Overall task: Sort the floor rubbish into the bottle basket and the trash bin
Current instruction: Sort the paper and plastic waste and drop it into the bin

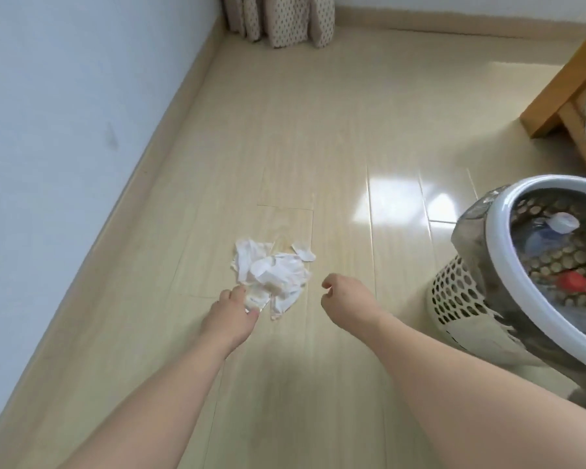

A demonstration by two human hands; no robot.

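Observation:
A heap of crumpled white paper scraps point(271, 272) lies on the pale wooden floor in the middle of the head view. My left hand point(232, 314) reaches down to the heap's near left edge, and its fingers pinch a piece of the paper. My right hand point(344, 296) hovers just right of the heap with its fingers loosely curled and nothing in them. At the right edge stands a white perforated basket point(460, 292) lined with a clear bag; plastic bottles, one with a red cap point(574, 282), lie inside it.
A white wall point(65, 130) with a beige skirting board runs along the left. Patterned curtains point(281, 18) hang at the far end. A wooden furniture leg point(555, 99) stands at the upper right, behind the basket.

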